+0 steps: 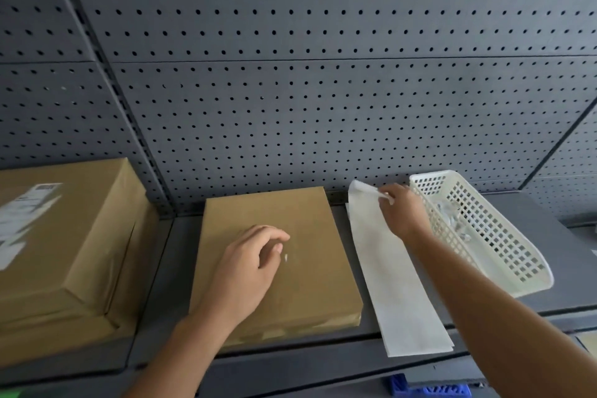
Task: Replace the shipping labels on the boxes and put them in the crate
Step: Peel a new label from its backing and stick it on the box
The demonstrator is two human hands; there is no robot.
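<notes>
The label [24, 213] on the big box [90, 236] at left is too blurred to read. Beside the cream basket [504, 255] of crumpled scraps [452, 220], my right hand [402, 212] pinches a lifted corner of the white label sheets [397, 287]; my left hand [248, 265] rests loose, holding nothing, on the flat box [310, 268]

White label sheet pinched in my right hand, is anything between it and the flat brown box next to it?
Nothing lies between them: the label sheet sits just right of the flat box. Only your left hand is over the box's top.
</notes>
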